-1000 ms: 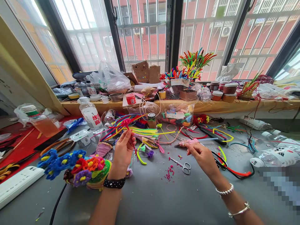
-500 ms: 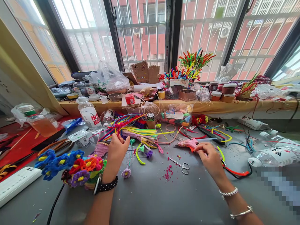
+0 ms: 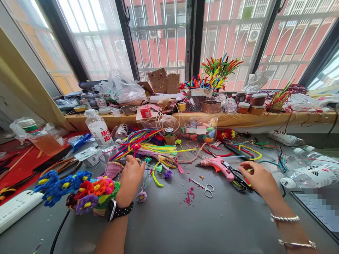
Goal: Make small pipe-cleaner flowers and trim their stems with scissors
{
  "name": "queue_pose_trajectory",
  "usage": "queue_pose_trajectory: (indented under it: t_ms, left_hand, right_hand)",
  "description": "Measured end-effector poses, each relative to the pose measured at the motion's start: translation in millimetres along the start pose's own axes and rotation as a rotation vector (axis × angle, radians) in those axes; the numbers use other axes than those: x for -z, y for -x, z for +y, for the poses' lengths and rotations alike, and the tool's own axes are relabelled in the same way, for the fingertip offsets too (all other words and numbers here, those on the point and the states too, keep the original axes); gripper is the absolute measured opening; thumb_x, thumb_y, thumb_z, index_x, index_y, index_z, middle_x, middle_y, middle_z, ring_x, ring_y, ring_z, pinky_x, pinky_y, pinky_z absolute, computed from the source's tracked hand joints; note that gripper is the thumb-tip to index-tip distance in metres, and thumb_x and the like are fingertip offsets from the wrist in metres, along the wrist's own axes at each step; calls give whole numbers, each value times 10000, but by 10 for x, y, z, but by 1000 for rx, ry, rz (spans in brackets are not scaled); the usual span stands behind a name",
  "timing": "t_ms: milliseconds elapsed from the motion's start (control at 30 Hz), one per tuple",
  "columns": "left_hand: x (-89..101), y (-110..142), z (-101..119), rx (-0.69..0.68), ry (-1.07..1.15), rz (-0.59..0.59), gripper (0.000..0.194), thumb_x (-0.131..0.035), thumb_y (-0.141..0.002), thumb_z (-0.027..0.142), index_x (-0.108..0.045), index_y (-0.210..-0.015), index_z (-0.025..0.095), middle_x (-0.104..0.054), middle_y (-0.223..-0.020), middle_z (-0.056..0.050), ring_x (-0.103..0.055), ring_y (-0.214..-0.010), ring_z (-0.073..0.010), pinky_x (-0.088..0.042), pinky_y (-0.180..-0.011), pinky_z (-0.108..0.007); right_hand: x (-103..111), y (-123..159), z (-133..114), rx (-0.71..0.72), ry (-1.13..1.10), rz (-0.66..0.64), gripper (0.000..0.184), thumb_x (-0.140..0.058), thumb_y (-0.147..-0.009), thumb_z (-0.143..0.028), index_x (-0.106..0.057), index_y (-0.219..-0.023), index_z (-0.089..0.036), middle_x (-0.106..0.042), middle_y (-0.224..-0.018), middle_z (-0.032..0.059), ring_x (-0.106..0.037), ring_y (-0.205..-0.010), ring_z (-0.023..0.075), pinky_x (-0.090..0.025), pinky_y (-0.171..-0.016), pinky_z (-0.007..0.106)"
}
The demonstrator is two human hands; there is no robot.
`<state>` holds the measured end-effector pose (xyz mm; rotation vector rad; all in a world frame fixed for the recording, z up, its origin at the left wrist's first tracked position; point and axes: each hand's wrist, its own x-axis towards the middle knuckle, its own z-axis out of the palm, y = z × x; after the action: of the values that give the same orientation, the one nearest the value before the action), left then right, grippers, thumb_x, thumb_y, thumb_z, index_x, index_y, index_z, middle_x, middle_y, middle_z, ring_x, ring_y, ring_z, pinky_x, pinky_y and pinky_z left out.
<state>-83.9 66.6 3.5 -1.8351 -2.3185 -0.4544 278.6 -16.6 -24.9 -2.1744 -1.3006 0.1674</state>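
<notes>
My left hand (image 3: 130,180) is closed on the thin stem of a small pink pipe-cleaner flower (image 3: 136,146), which stands above the pile of coloured pipe cleaners (image 3: 150,144). Beside that wrist sits a bunch of blue, red and purple pipe-cleaner flowers (image 3: 76,190). My right hand (image 3: 258,178) hovers over the grey table (image 3: 180,225) with its fingers curled and nothing visibly in them, close to the black-handled pliers (image 3: 239,181). The pink glue gun (image 3: 218,164) lies on the table just left of that hand. Small scissors (image 3: 206,188) lie between my hands.
A water bottle (image 3: 99,130) stands at the left, more bottles (image 3: 309,176) lie at the right. A white power strip (image 3: 16,211) is at the left edge. The wooden sill (image 3: 238,120) holds jars, bags and a bundle of pipe cleaners (image 3: 219,70).
My right hand let go of the pink glue gun, which now lies on the table, and moved right toward the pliers. My left hand sank lower with the pink flower stem.
</notes>
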Motion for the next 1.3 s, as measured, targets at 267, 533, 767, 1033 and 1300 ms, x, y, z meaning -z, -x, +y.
queue_pose_trajectory:
  t_ms: [267, 533, 767, 1033, 1300]
  left_hand:
    - [-35, -36, -9, 14, 5, 39, 273, -405, -750, 227, -399, -942, 33, -633, -780, -182, -622, -708, -256, -432, -559, -296]
    - [18, -11, 29, -8, 39, -7, 272, -428, -753, 243, -389, -939, 48, -641, -786, -156, -624, -735, -249, -426, -551, -279]
    - [55, 21, 68, 11, 21, 6, 282, -403, -763, 293, -380, -938, 73, -634, -795, -140, -624, -729, -254, -420, -529, -286]
    - [23, -3, 51, 4, 159, 49, 269, -420, -750, 273, -369, -939, 90, -629, -851, -134, -619, -748, -256, -415, -523, -292]
    - [31, -1, 70, 13, 250, 133, 267, -433, -722, 254, -376, -930, 98, -618, -878, -143, -616, -758, -253, -431, -546, -300]
  right_hand:
    - [-107, 44, -24, 76, 106, -362, 257, -447, -702, -399, -611, -774, -215, -633, -827, 30, -557, -739, 193, -389, -603, 271]
    - [-264, 131, -147, 162, 336, -264, 252, -518, -688, -384, -580, -793, -163, -620, -777, 70, -546, -769, 231, -369, -587, 280]
    - [-403, 316, -358, 280, 414, -135, 196, -521, -732, -340, -562, -740, -149, -602, -744, 69, -554, -728, 221, -372, -603, 288]
    - [-403, 230, -244, 339, 187, -103, 164, -475, -763, -254, -596, -832, -168, -614, -828, 47, -566, -738, 176, -397, -647, 259]
    - [-81, -30, 106, 12, 266, -199, 187, -509, -673, -365, -619, -666, -215, -633, -678, 12, -576, -643, 179, -369, -505, 240]
